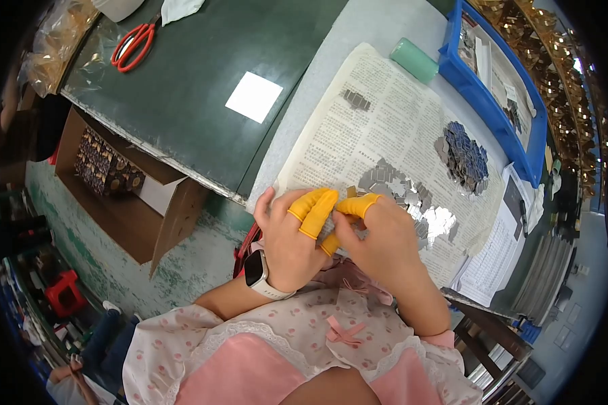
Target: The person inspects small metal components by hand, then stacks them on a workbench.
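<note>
Both of my hands meet over the near edge of a newspaper sheet (324, 152). My left hand (294, 233) wears yellow finger cots, and its fingers are pinched together. My right hand (382, 236) has a yellow cot on its index finger, which presses against the thumb close to the left fingertips. Whatever sits between the fingertips is too small and hidden to name. A small brownish piece (350, 192) shows just beyond them. Past my right hand lie loose shiny silver pieces (398, 189). Farther right is a heap of blue and grey flat pieces (463, 158).
A small group of grey pieces (357, 100) lies on the paper's far part. Behind are a green cylinder (414, 61) and a blue tray (525, 145). Red-handled scissors (134, 48) and a white square (254, 97) rest on the dark table. An open cardboard box (108, 226) stands at left.
</note>
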`<move>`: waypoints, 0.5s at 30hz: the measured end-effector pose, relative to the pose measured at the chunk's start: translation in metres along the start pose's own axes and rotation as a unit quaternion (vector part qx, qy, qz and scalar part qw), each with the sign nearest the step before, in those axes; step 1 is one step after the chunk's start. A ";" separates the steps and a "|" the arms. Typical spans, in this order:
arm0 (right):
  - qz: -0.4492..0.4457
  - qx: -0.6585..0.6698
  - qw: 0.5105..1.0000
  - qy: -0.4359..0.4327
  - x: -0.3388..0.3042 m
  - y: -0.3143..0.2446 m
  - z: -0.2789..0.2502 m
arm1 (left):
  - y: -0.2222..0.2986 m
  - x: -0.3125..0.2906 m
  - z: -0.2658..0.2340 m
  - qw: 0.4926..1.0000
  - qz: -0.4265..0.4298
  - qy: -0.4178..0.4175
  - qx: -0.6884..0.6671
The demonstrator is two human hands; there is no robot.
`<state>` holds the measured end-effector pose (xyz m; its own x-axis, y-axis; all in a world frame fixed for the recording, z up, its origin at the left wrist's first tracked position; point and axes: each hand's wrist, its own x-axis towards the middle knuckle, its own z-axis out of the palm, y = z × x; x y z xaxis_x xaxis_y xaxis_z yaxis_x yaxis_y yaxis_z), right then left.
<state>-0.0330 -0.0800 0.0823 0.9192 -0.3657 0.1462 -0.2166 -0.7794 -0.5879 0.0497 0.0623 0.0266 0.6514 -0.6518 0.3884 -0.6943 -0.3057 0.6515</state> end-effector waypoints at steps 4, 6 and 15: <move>-0.019 -0.011 0.999 0.026 -0.007 0.004 0.004 | -0.004 0.000 -0.001 1.000 0.020 -0.004 0.014; 0.019 -0.027 0.999 0.021 -0.005 0.001 -0.004 | -0.005 0.002 -0.003 0.999 0.028 -0.013 0.008; 0.063 -0.056 0.995 0.053 0.019 0.047 -0.029 | -0.004 0.011 -0.001 0.999 0.040 0.004 0.009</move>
<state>-0.0350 -0.1386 0.0808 0.8442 -0.5106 0.1632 -0.3684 -0.7738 -0.5152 0.0597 0.0575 0.0293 0.5964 -0.6695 0.4428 -0.7491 -0.2661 0.6067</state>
